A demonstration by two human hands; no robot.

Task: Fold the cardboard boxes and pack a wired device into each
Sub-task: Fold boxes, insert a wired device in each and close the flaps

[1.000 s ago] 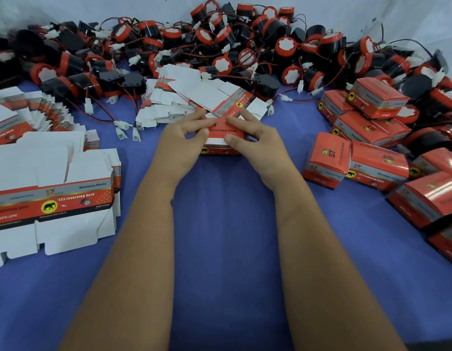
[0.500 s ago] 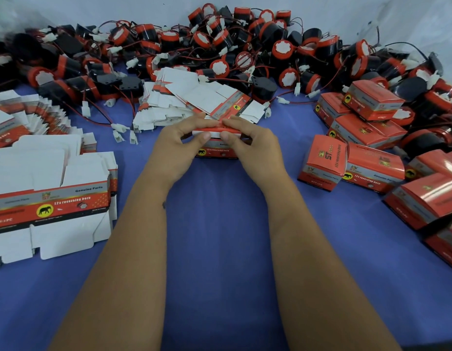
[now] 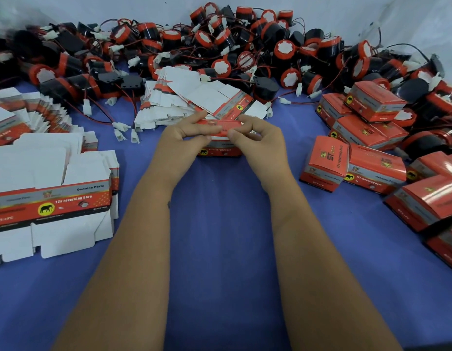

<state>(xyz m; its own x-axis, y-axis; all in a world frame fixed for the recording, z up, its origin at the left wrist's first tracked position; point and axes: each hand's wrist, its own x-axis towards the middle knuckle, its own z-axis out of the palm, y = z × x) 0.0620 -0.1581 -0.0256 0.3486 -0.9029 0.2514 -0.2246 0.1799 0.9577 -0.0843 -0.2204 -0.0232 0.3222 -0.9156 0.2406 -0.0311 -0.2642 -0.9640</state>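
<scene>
Since the earlier frame, both hands had pushed the red top flap of the box down nearly flat, where a second before it stood up showing its printed face. It sat on the blue cloth dead centre, and everything else I'll place from it. Front panel read "12v reversing horn" next to a yellow elephant badge. Left hand had its fingers curled over the lid's left end, pinching it, and the right hand was curled on the right end the same way, thumbs meeting near the middle. Couldn't see inside the box, so no idea if a horn was in there. Left of the box lay a stack of flat blanks, same print plus "Genuine Parts". Just behind the box was another messy heap of unfolded blanks. Further behind that, a big pile of black-and-red wired horns with white plugs. Right of the box were the closed boxes, some stacked, with an "ST" logo on the nearest one; what's in them couldn't be seen.
</scene>
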